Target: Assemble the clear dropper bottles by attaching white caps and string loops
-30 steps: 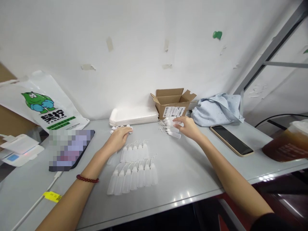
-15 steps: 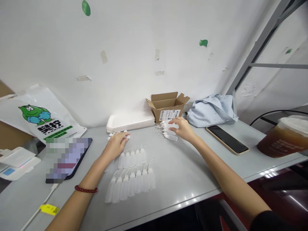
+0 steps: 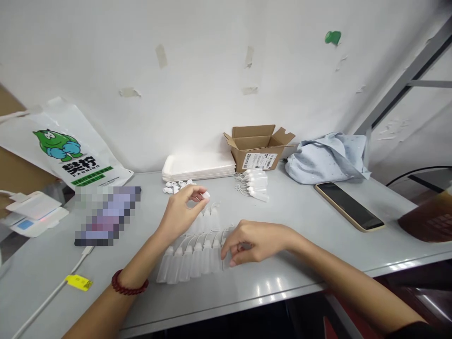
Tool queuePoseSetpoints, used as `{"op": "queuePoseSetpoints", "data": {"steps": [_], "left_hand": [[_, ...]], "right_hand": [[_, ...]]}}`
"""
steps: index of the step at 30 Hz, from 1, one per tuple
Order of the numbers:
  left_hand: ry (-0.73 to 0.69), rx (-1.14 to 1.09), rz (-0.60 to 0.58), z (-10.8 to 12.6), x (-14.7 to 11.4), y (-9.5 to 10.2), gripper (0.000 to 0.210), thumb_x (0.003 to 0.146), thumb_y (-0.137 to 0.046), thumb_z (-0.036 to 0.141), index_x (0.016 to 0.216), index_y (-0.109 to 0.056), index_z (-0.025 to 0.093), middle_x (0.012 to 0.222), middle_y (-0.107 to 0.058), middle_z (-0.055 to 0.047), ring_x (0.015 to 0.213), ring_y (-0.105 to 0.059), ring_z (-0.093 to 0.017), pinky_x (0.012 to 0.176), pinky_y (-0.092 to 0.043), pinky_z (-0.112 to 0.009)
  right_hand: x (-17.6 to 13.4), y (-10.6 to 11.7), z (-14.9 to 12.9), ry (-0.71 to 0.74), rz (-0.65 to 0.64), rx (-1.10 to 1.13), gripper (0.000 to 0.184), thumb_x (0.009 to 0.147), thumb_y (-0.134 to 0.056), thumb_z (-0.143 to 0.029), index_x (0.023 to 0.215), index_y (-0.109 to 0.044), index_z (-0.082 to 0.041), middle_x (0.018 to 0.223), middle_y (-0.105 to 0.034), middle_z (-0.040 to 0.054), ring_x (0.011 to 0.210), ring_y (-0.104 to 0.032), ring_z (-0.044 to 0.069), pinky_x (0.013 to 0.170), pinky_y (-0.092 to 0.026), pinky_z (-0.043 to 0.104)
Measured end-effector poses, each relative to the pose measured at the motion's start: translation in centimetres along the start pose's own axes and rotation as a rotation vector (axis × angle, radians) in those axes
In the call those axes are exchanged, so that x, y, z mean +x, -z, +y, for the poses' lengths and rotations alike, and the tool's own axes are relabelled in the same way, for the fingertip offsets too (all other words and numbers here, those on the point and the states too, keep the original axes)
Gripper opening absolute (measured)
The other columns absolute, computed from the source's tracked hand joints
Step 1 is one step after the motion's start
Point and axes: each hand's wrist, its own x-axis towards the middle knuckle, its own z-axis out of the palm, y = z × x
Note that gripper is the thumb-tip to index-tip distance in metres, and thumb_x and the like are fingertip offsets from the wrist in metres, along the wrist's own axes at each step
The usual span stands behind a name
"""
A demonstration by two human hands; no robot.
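My left hand (image 3: pixel 183 209) pinches a small white cap (image 3: pixel 206 195) between thumb and fingertips, above the back row of bottles. Behind it lies a cluster of loose white caps (image 3: pixel 169 187). Near the front of the table, my right hand (image 3: pixel 256 242) has its thumb and index finger apart at the right end of a row of small translucent squeeze bottles (image 3: pixel 190 261). These bottles have thin white strands at their necks. The fingers partly cover the last bottle, and contact with it is unclear. Several similar bottles (image 3: pixel 256 181) lie in a pile farther back.
White flat trays (image 3: pixel 201 165) are stacked against the wall beside an open cardboard box (image 3: pixel 256 150). A light blue cloth bag (image 3: pixel 325 160), a phone (image 3: pixel 349 207) and a drink cup (image 3: pixel 429 219) are at right. A white bag (image 3: pixel 95 146) and a blurred phone (image 3: pixel 109 216) stand left.
My right hand has left the bottle pile and come forward to the front row's right end. My left hand has lifted from the loose caps with one cap. The view has shifted slightly.
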Motion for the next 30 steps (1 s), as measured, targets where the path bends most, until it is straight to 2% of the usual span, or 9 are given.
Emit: {"op": "queuePoseSetpoints", "data": {"steps": [5,7,10,14,16,18,23,26,30], "left_hand": [[0.074,-0.081,-0.081,1.0,-0.4,0.3,0.022,0.077,-0.063,0.034,0.092,-0.06,0.018,0.089,-0.065,-0.004,0.083,-0.061,-0.018,0.079,-0.049,-0.034],[0.091,-0.099,-0.112,1.5,-0.6,0.4,0.021,0.077,-0.062,0.034,0.091,-0.06,0.018,0.089,-0.065,-0.005,0.083,-0.061,-0.018,0.08,-0.049,-0.034],[0.106,-0.13,-0.155,2.1,-0.8,0.4,0.019,0.078,-0.061,0.034,0.089,-0.061,0.018,0.088,-0.066,-0.005,0.084,-0.062,-0.019,0.08,-0.05,-0.034],[0.159,-0.231,-0.209,2.8,-0.8,0.4,0.021,0.079,-0.06,0.037,0.088,-0.062,0.018,0.087,-0.067,-0.005,0.083,-0.063,-0.019,0.077,-0.051,-0.032],[0.194,-0.285,-0.238,3.1,-0.7,0.5,0.024,0.079,-0.06,0.039,0.089,-0.063,0.018,0.087,-0.067,-0.005,0.08,-0.064,-0.018,0.075,-0.051,-0.031],[0.219,-0.315,-0.277,3.3,-0.6,0.6,0.027,0.08,-0.06,0.041,0.092,-0.064,0.018,0.087,-0.068,-0.004,0.078,-0.064,-0.017,0.076,-0.051,-0.031],[0.231,-0.332,-0.312,2.8,-0.4,0.8,0.028,0.081,-0.06,0.041,0.096,-0.066,0.019,0.081,-0.066,-0.002,0.077,-0.061,-0.016,0.078,-0.049,-0.03],[0.219,-0.336,-0.32,2.6,-0.4,0.9,0.027,0.081,-0.06,0.041,0.095,-0.067,0.019,0.078,-0.064,-0.001,0.075,-0.06,-0.016,0.077,-0.048,-0.03],[0.186,-0.31,-0.35,3.1,-0.5,1.1,0.022,0.08,-0.061,0.039,0.087,-0.068,0.019,0.078,-0.065,-0.001,0.063,-0.056,-0.013,0.067,-0.048,-0.028]], "right_hand": [[-0.3,0.5,-0.4,-0.114,-0.089,-0.015,0.016,0.084,-0.059,-0.02,0.095,-0.07,-0.015,0.056,-0.061,-0.0031,0.051,-0.055,0.007,0.056,-0.043,0.017],[-0.5,0.7,-0.7,-0.121,-0.06,-0.072,0.013,0.084,-0.058,-0.017,0.089,-0.07,-0.016,0.057,-0.062,-0.0032,0.05,-0.055,0.007,0.054,-0.041,0.017],[-0.9,1.2,-0.8,-0.113,0.164,-0.274,0.014,0.084,-0.056,-0.014,0.088,-0.068,-0.017,0.06,-0.063,-0.0021,0.047,-0.051,0.007,0.051,-0.038,0.018],[-1.3,1.8,0.0,-0.02,0.556,-0.503,0.018,0.09,-0.051,-0.024,0.1,-0.064,-0.016,0.066,-0.065,0.0027,0.053,-0.054,0.011,0.054,-0.04,0.023],[-1.1,1.7,0.6,0.051,0.676,-0.525,0.02,0.091,-0.05,-0.029,0.1,-0.063,-0.016,0.073,-0.067,0.0056,0.061,-0.058,0.014,0.058,-0.043,0.024],[-0.8,1.3,0.9,0.097,0.73,-0.478,0.018,0.091,-0.051,-0.03,0.099,-0.062,-0.018,0.079,-0.068,0.0059,0.065,-0.059,0.014,0.061,-0.046,0.025],[0.1,0.5,1.0,0.13,0.665,-0.301,0.009,0.088,-0.052,-0.021,0.089,-0.06,-0.019,0.076,-0.065,0.0019,0.065,-0.057,0.012,0.062,-0.047,0.023],[0.2,0.3,0.9,0.134,0.598,-0.263,0.012,0.082,-0.049,-0.011,0.085,-0.059,-0.018,0.076,-0.062,0.0006,0.064,-0.054,0.01,0.063,-0.046,0.022],[0.1,0.4,0.7,0.13,0.542,-0.237,0.017,0.077,-0.049,-0.006,0.084,-0.058,-0.018,0.077,-0.061,0.0,0.064,-0.052,0.01,0.06,-0.043,0.022]]}}
